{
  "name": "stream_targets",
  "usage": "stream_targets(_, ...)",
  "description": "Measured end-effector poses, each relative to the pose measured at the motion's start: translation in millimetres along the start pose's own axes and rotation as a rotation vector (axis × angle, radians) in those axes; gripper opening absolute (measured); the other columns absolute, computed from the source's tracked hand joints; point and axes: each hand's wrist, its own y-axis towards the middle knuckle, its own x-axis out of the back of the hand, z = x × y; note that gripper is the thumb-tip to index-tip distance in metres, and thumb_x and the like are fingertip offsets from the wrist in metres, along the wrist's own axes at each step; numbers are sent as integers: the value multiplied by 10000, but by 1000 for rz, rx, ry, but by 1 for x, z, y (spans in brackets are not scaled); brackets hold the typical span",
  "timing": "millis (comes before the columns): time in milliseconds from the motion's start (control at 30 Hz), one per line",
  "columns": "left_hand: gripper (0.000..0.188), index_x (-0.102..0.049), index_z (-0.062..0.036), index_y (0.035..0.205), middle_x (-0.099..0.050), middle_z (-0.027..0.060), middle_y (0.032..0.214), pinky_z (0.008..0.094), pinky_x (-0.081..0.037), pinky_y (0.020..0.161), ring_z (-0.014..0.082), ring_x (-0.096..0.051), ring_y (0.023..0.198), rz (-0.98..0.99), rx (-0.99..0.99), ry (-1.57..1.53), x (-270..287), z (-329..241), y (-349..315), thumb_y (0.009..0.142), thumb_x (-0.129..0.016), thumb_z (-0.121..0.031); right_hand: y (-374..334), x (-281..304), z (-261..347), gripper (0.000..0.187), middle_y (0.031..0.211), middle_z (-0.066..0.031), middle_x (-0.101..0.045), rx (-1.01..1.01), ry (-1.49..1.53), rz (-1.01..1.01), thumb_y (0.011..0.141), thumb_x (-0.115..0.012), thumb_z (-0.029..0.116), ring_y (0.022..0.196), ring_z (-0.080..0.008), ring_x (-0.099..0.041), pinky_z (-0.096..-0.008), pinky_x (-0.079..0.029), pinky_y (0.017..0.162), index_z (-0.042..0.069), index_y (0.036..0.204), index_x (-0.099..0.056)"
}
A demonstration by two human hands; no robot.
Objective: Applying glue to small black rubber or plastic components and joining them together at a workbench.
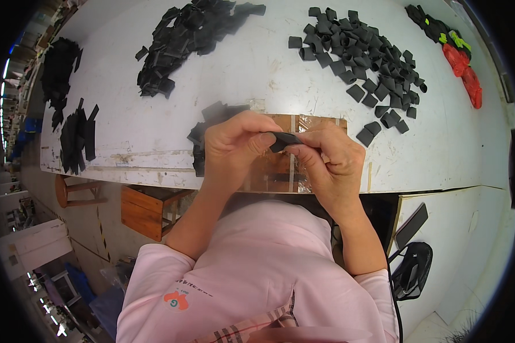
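Between my two hands, above a brown board covered with clear tape (269, 174), is a small black fabric piece (284, 141). My left hand (237, 146) pinches its left end between thumb and fingers. The right end is gripped by my right hand (332, 157), thumb below and fingers curled over. Partly behind my left hand lies a small heap of flat black pieces (212, 117). To the far right spreads a pile of black folded loops (366, 57) like the held piece in colour and size.
A large heap of black strips (180, 40) lies at the far left, with more black strips (77, 137) by the left edge. Red plastic bags (463, 74) sit far right. Below the white table (303, 91) stand a wooden stool (146, 211), a phone (412, 224) and a black bag (415, 271).
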Motion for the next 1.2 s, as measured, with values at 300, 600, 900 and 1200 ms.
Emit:
stream_targets(300,68,-588,26,842,-573,76,809,218,-422,657,120,-521,741,-4,-34,142,-5,-2,1,777,-572,13,-9,-19,-16,120,642,-74,-533,107,36,-189,660,-663,9,551,-192,-505,-268,-402,471,18,739,-574)
stream_targets(600,61,-610,15,816,-584,90,785,210,-420,615,121,-526,700,120,-135,430,-6,-19,16,764,-591,-11,-2,-11,-3,110,649,-74,-528,118,-34,-125,671,-639,-15,548,-194,-505,-277,-402,473,17,760,-583)
stream_targets(900,110,-594,-15,847,-585,68,751,230,-432,563,136,-539,628,-15,-306,503,3,17,1,738,-607,-16,3,-2,-12,122,647,-53,-546,105,-91,-75,679,-649,10,520,-139,-498,-254,-392,462,16,792,-602)
stream_targets(1200,197,-506,-4,832,-474,146,821,344,-458,598,285,-528,773,74,91,1469,21,105,-45,680,-621,-54,-9,15,-39,242,622,3,-530,-531,253,-200,832,-551,231,533,-31,-429,-169,-326,462,-3,865,-600)
